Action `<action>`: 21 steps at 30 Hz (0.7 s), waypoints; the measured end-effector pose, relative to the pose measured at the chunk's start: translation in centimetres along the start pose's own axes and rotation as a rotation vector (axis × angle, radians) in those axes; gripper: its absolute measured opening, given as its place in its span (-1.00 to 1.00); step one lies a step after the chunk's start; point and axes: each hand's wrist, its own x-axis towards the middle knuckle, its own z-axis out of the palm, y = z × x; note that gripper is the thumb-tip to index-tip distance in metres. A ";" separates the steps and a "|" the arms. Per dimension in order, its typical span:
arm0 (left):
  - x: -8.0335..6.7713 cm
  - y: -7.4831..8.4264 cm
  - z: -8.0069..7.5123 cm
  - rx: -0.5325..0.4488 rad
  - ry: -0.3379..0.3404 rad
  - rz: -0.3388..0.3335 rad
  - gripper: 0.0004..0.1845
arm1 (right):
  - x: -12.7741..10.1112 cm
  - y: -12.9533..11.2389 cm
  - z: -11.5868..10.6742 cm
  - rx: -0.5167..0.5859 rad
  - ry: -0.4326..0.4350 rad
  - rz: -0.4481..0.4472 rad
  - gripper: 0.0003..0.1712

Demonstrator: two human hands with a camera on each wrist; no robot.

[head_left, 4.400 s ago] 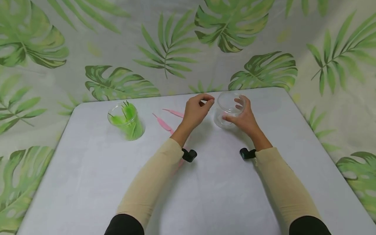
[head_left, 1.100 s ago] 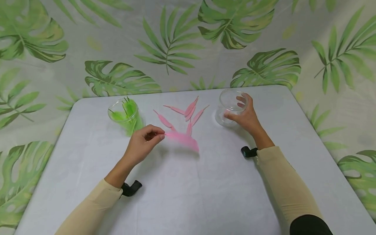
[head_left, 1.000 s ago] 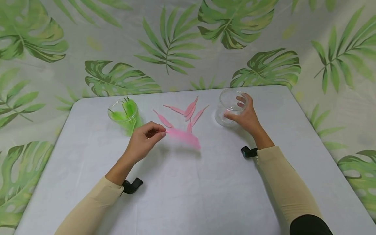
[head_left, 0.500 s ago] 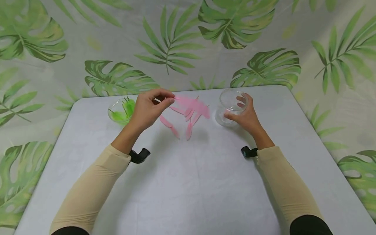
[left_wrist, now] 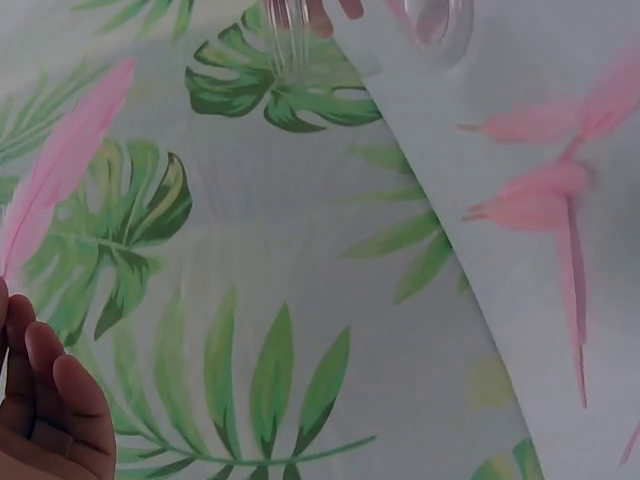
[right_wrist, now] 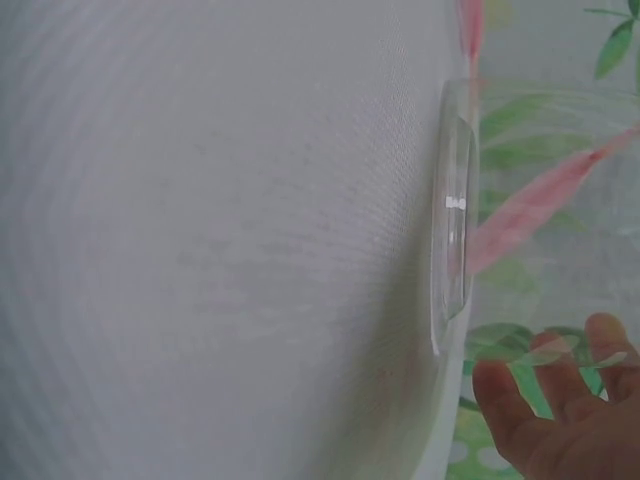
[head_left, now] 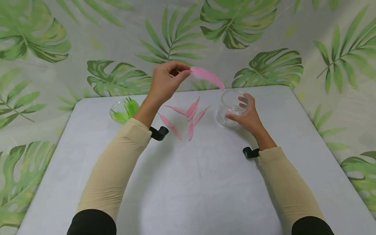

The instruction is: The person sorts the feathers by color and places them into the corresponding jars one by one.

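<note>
Fingertips of the left hand (head_left: 165, 81) are pressed together in a pinch on the quill end of a pink feather (head_left: 208, 76), thumb against forefinger, with the remaining fingers curled beneath. That hand is raised well above the table (head_left: 205, 182), and the feather slants down and to the right from it, its tip hanging just above the rim of the clear jar (head_left: 232, 107); contact between tip and rim cannot be confirmed. In the left wrist view the same feather (left_wrist: 60, 165) runs up from the fingers (left_wrist: 55, 400) against the leaf-print backdrop (left_wrist: 260, 330). The right hand (head_left: 248, 117) grips the clear jar from its right side, thumb on the near wall and fingers curled round the far wall, visible through the glass; the jar stands upright on the table near the far right. In the right wrist view the jar wall (right_wrist: 455, 220) and the fingertips (right_wrist: 550, 400) beside it are seen. Loose pink feathers (head_left: 188, 117) lie scattered flat on the table between the two forearms, some overlapping. A second clear jar holding green feathers (head_left: 124, 111) stands upright toward the far left, partly hidden behind the left forearm. Both arms wear beige sleeves (head_left: 117, 169) with a black wrist camera (head_left: 158, 133) strapped beneath.
</note>
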 end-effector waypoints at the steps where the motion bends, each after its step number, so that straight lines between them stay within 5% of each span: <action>1: 0.1 -0.1 0.3 -0.005 0.001 -0.003 -0.82 | 0.0 0.0 0.1 0.000 -0.004 0.000 0.32; 11: 1.7 0.1 6.7 0.098 -0.094 -0.069 -0.81 | 0.0 0.0 -0.3 -0.004 -0.017 0.017 0.37; 21: 0.8 -0.8 10.7 0.062 -0.123 -0.118 -0.82 | 0.0 -0.1 0.2 -0.005 -0.015 0.015 0.31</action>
